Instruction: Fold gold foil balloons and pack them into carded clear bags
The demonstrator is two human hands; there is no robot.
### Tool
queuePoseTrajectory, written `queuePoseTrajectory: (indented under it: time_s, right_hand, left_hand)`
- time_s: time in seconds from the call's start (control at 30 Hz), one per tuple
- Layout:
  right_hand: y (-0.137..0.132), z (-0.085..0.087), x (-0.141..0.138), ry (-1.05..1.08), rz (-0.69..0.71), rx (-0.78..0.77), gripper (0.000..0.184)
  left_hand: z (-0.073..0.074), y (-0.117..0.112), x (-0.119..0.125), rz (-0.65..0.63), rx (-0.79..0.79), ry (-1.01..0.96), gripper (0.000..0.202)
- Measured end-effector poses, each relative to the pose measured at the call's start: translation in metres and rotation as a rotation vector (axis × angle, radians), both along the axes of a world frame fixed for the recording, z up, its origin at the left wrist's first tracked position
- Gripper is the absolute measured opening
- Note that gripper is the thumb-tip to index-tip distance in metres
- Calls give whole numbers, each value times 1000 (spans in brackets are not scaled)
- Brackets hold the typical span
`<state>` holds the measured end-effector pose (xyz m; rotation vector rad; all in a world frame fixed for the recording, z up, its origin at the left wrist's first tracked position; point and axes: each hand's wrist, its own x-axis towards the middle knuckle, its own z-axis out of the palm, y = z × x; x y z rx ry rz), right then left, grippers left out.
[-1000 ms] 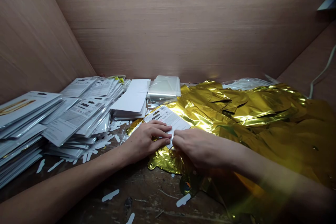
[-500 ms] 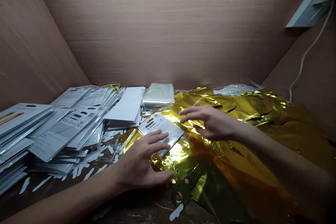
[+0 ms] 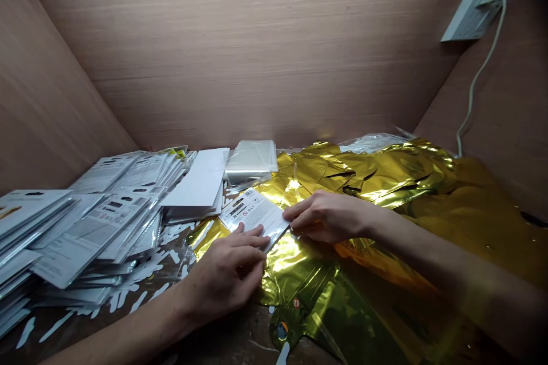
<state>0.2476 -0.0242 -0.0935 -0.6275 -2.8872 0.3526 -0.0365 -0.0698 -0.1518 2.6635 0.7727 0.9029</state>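
A small printed packet (image 3: pixel 253 214) in clear film lies on crumpled gold foil (image 3: pixel 385 194) at the middle of the worktop. My left hand (image 3: pixel 225 274) rests beside the packet's near edge, fingers stretched and pressing on its corner and the foil beneath. My right hand (image 3: pixel 327 217) has come in from the right, fingers curled, pinching the packet's right edge.
Leaning stacks of finished printed packets (image 3: pixel 85 222) fill the left side. A pile of white cards (image 3: pixel 199 182) and a stack of clear bags (image 3: pixel 252 158) stand behind. White paper strips (image 3: pixel 141 291) litter the dark worktop. Wooden walls enclose the space; a socket with cable (image 3: pixel 468 14) hangs at upper right.
My right hand, which had lifted open over the foil, has come back down and closed on the packet's right edge. My left hand slid slightly nearer. The view tilted up a little.
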Motion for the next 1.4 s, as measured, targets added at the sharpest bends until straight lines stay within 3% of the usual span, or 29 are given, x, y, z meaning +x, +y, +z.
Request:
queuePoseTrajectory:
  time_s: [0.23,0.37,0.5,0.67,0.8,0.87,0.97,1.13,1.27,1.33,1.4]
  right_hand:
    - [2,-6,-4,37,-123,13,15]
    - [2,-11,-11,18,-193,29,13]
    - [4,-18,-15,34,-265,40,14]
    - [7,-28,-18,184,-290,40,10]
    - [8,-32,-23,329,-375,-46,5]
    - [9,-33,-25,384,-483,-179,5]
    - [10,-33,-26,514,-622,-527,8]
    - [3,-39,-28,772,-770,-1012,29]
    - [-5,-44,-33,854,-716,-1438,34]
    - [-9,-40,-36,866,-686,-1530,33]
    - [-13,-33,-39,883,-694,-1520,33]
  left_hand:
    - [5,-3,4,82,-38,-94,6]
    - [4,-6,9,134,-15,-69,22]
    - [2,-4,12,131,-24,-69,15]
    - [5,1,9,215,-91,-98,20]
    - [3,6,3,248,-147,-84,18]
    - [0,10,-1,260,-211,-111,4]
    - [1,13,-5,270,-280,-141,27]
    - [5,7,-8,192,-293,-99,23]
    - [3,6,-17,102,-256,-82,30]
    - [5,2,-19,83,-176,-101,29]
    - [10,-3,-16,97,-41,-135,13]
